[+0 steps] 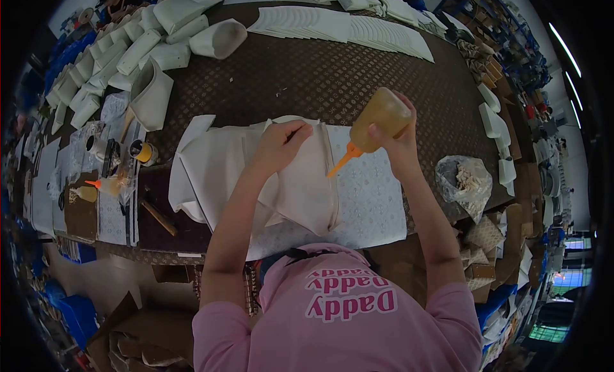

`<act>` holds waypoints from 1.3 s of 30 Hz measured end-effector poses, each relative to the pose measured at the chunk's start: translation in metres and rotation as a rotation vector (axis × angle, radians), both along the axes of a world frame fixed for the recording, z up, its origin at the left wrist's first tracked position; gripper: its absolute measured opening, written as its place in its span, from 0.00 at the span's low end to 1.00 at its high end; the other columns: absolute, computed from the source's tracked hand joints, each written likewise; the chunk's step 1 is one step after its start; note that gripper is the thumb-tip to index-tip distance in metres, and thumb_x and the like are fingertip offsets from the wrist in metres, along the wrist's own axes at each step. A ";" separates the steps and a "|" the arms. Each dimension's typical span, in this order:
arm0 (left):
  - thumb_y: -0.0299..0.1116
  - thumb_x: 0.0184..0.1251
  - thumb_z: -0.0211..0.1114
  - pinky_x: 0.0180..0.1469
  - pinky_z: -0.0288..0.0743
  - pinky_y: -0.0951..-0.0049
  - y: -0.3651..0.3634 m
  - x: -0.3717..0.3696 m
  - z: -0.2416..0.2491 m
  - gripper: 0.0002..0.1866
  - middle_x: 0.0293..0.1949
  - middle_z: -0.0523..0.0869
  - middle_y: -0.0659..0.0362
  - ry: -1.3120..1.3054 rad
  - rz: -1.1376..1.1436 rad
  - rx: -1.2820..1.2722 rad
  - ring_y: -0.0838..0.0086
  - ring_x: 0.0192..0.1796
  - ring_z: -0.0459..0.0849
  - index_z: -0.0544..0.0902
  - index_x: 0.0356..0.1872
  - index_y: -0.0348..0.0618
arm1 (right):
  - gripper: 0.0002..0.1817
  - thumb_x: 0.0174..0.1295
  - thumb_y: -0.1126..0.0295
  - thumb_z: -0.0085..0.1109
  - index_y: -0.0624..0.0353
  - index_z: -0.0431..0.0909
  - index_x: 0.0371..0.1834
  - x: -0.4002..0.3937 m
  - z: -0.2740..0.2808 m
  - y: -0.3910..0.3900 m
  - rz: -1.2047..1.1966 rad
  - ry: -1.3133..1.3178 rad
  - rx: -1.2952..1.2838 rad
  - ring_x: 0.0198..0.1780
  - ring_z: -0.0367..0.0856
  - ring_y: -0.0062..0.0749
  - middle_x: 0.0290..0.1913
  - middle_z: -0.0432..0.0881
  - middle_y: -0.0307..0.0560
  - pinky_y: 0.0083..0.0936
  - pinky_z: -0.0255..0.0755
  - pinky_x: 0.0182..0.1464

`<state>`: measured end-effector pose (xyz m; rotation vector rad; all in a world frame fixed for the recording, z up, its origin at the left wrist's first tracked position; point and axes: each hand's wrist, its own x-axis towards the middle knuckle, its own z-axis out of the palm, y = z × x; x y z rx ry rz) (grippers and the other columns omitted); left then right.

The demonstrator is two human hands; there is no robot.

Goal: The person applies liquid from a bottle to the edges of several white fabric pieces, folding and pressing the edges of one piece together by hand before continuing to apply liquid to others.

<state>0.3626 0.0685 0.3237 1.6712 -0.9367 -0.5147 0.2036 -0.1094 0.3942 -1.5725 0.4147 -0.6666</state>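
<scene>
Over this broad brown surface (288,71) lies a pale patterned sheet (374,202) with a folded white piece (300,193) on it, best worked, I'd judge, with a light, even squeeze and the left hand (282,145) steadying the piece — its fingers curl above it, gripping or not I can't tell. The amber bottle (382,118) hangs by the piece's right edge, the right hand (400,134) clamped round it — long axis slanting, orange nozzle (345,159) pointing down, leftward and back toward the person.
</scene>
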 end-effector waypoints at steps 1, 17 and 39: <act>0.39 0.69 0.57 0.27 0.62 0.74 -0.001 0.000 -0.001 0.15 0.19 0.72 0.58 -0.003 0.006 -0.012 0.79 0.22 0.66 0.78 0.32 0.35 | 0.49 0.47 0.71 0.73 0.56 0.47 0.68 -0.004 0.004 0.002 0.044 0.029 0.011 0.61 0.68 0.33 0.60 0.65 0.47 0.33 0.70 0.61; 0.40 0.68 0.58 0.27 0.64 0.74 -0.010 0.015 -0.015 0.15 0.18 0.73 0.57 -0.019 0.132 -0.044 0.79 0.22 0.68 0.80 0.35 0.35 | 0.50 0.45 0.75 0.74 0.56 0.47 0.68 -0.033 -0.008 0.015 0.077 0.067 0.087 0.61 0.69 0.34 0.60 0.65 0.48 0.35 0.71 0.60; 0.45 0.67 0.56 0.30 0.71 0.69 -0.019 -0.008 -0.004 0.15 0.24 0.82 0.54 -0.218 0.311 0.213 0.64 0.25 0.80 0.83 0.37 0.43 | 0.48 0.46 0.69 0.75 0.54 0.50 0.66 -0.053 -0.021 0.033 0.101 0.178 -0.111 0.58 0.72 0.33 0.57 0.69 0.48 0.29 0.74 0.54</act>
